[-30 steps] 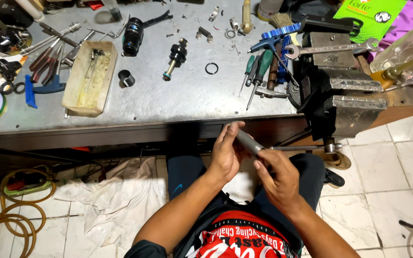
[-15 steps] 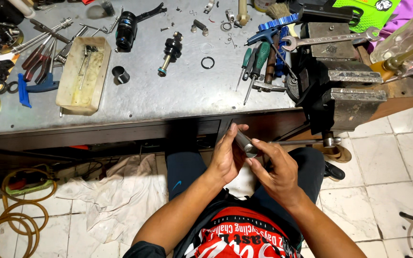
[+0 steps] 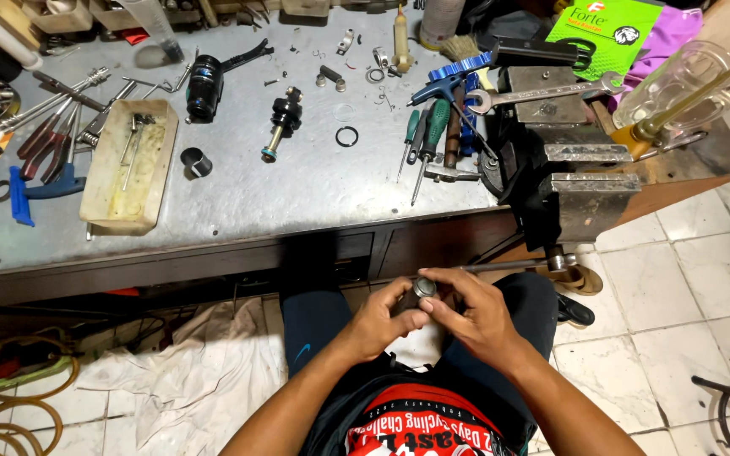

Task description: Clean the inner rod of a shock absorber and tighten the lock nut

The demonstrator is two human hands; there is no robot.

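Observation:
Over my lap, below the bench edge, my left hand (image 3: 379,321) and my right hand (image 3: 471,314) both grip a short grey metal cylinder (image 3: 424,289). Its round end faces up toward the camera. My left fingers wrap its body from the left. My right thumb and fingers close around its top from the right. Most of the cylinder's length is hidden inside my hands.
A metal workbench (image 3: 297,194) stretches ahead with a bench vise (image 3: 568,181) at its right end. On it lie screwdrivers (image 3: 428,139), a shallow beige tray (image 3: 131,165), a black ring (image 3: 346,136), a small black sleeve (image 3: 197,161) and pliers (image 3: 48,139). White cloth (image 3: 204,371) covers the floor.
The cylinder has turned from lying slantwise to pointing its end at the camera. My hands have closed more tightly around it. The view has tilted so more of the bench shows.

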